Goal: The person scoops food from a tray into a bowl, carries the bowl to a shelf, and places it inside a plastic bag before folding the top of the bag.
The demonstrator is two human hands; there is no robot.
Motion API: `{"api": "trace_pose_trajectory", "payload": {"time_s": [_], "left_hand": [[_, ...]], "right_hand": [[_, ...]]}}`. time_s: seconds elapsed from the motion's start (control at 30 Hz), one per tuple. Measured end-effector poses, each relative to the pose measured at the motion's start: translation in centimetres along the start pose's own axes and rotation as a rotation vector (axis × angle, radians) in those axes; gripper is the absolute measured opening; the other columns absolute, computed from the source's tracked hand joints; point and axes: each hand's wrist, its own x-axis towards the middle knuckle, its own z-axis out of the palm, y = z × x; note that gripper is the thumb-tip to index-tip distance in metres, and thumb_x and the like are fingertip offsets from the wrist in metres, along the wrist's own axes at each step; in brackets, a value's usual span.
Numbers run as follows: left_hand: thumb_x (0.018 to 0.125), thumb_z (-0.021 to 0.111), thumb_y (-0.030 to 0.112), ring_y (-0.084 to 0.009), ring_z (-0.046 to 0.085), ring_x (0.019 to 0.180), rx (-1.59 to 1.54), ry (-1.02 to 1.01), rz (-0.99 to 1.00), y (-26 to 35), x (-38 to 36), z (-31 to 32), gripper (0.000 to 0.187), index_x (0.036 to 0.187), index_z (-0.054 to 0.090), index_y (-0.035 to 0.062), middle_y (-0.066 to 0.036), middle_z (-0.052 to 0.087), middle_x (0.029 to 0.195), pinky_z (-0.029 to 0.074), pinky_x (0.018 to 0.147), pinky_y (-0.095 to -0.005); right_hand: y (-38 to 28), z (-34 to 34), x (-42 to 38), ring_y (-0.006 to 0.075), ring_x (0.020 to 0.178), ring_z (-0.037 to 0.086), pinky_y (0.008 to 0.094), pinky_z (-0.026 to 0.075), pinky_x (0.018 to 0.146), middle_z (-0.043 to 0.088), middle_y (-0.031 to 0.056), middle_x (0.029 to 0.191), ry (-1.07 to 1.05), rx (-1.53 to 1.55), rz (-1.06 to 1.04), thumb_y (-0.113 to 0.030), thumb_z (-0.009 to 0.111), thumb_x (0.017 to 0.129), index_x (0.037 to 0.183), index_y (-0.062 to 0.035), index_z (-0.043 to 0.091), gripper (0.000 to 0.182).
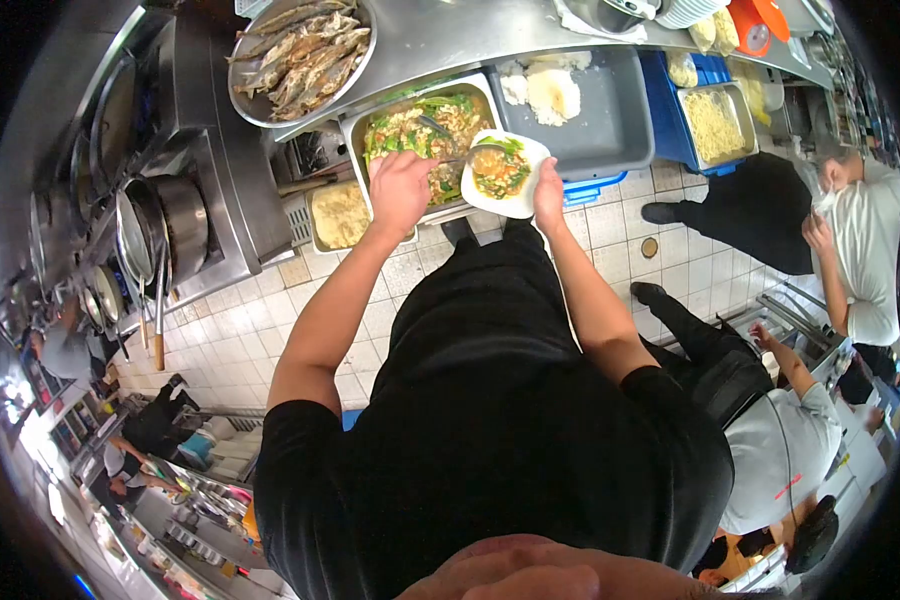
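My left hand (400, 188) is closed around the handle of a ladle (486, 153). The ladle's head rests over a white bowl (526, 204), among greens and chopped bits in sauce. On the bowl's right side, my right hand (548, 196) grips the rim. Both hands are above the near edge of a steel pan (348, 132) filled with leafy greens and chopped food (425, 112). A second dark utensil (434, 125) lies in that pan. Part of the pan is hidden behind my left hand and the bowl.
A tray of fish (305, 60) stands at upper left, above a pan of pale food (338, 215). Right of the greens is a grey tub (610, 110) holding white food; farther right, noodles (715, 125). Co-workers (860, 250) stand at right. Pots (180, 230) sit left.
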Motion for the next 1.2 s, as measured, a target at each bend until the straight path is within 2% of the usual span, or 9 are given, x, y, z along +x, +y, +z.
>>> {"api": "trace_pose_trajectory", "payload": {"time_s": [0.07,0.1,0.17,0.23,0.33,0.7,0.9,1.1,1.2], "left_hand": [[0.077,0.063,0.009,-0.0233,0.059,0.085,0.094,0.175,0.094,-0.2,0.3,-0.3,0.019,0.087,0.076,0.0187,-0.002,0.062,0.078,0.039,0.079,-0.0386],[0.077,0.063,0.009,-0.0233,0.059,0.085,0.093,0.174,0.097,-0.6,0.6,-0.3,0.019,0.087,0.076,0.0187,-0.002,0.062,0.078,0.039,0.079,-0.0386],[0.076,0.063,0.008,-0.023,0.058,0.085,0.075,0.174,-0.06,-2.1,0.8,0.0,0.02,0.088,0.075,0.0179,-0.002,0.062,0.078,0.038,0.079,-0.0393],[0.075,0.062,0.009,-0.0228,0.06,0.085,0.092,0.139,-0.107,-3.4,0.1,1.5,0.02,0.087,0.075,0.0177,-0.002,0.063,0.079,0.039,0.08,-0.04],[0.075,0.058,0.013,-0.0241,0.063,0.085,0.223,-0.117,-0.112,-6.1,-2.0,6.1,0.016,0.081,0.072,0.0179,-0.005,0.065,0.082,0.039,0.08,-0.0404],[0.074,0.061,0.016,-0.0249,0.062,0.095,0.221,-0.269,-0.271,-6.0,-3.4,12.7,0.016,0.082,0.073,0.0188,-0.003,0.067,0.091,0.04,0.089,-0.0413],[0.073,0.062,0.016,-0.0253,0.064,0.09,0.067,-0.328,-0.399,-6.9,-3.3,11.7,0.021,0.088,0.075,0.0199,-0.003,0.068,0.093,0.042,0.086,-0.041],[0.077,0.061,0.015,-0.0266,0.064,0.081,-0.126,-0.067,-0.278,-6.7,-1.9,6.7,0.018,0.088,0.076,0.0155,-0.007,0.068,0.083,0.041,0.081,-0.0394],[0.078,0.064,0.011,-0.0264,0.062,0.077,-0.119,-0.032,-0.209,-4.7,-0.8,3.1,0.016,0.088,0.075,0.014,-0.007,0.067,0.081,0.041,0.076,-0.0381]], "right_hand": [[-1.4,1.3,-1.0,0.0176,0.105,0.058,0.0317,0.044,0.094,0.064,0.0133,0.117,-0.009,-0.01,-0.003,-0.049,0.034,0.104,0.123,0.0078,0.056,0.064],[-1.4,1.4,-1.0,0.0178,0.105,0.058,0.0317,0.044,0.094,0.064,0.0136,0.116,-0.007,0.015,-0.015,-0.049,0.034,0.104,0.123,0.008,0.057,0.065],[-0.9,1.0,-0.8,0.018,0.104,0.058,0.0318,0.044,0.094,0.064,0.014,0.116,-0.004,0.035,-0.023,-0.049,0.033,0.104,0.123,0.0083,0.057,0.065],[0.3,-0.4,0.2,0.0181,0.104,0.058,0.032,0.044,0.093,0.064,0.0144,0.116,0.026,0.014,-0.029,-0.048,0.033,0.104,0.122,0.0084,0.057,0.064],[1.7,-2.8,1.0,0.0188,0.104,0.056,0.0327,0.043,0.094,0.063,0.0147,0.116,0.044,0.036,-0.051,-0.048,0.033,0.104,0.123,0.0086,0.056,0.064],[1.3,-6.0,0.6,0.0185,0.11,0.054,0.0318,0.042,0.097,0.06,0.0137,0.124,0.091,0.082,-0.055,-0.048,0.032,0.104,0.129,0.0084,0.052,0.064],[0.9,-5.8,0.4,0.0195,0.113,0.055,0.0319,0.043,0.099,0.058,0.0112,0.126,0.088,0.093,-0.029,-0.049,0.031,0.104,0.131,0.0056,0.05,0.064],[0.6,-4.5,0.2,0.0176,0.108,0.057,0.0312,0.044,0.095,0.061,0.0118,0.121,0.1,0.13,0.002,-0.048,0.032,0.104,0.128,0.0065,0.053,0.063],[2.4,-4.0,1.5,0.0204,0.109,0.06,0.0331,0.048,0.094,0.06,0.0125,0.123,-0.001,0.092,-0.035,-0.051,0.03,0.104,0.129,0.0047,0.052,0.065]]}}
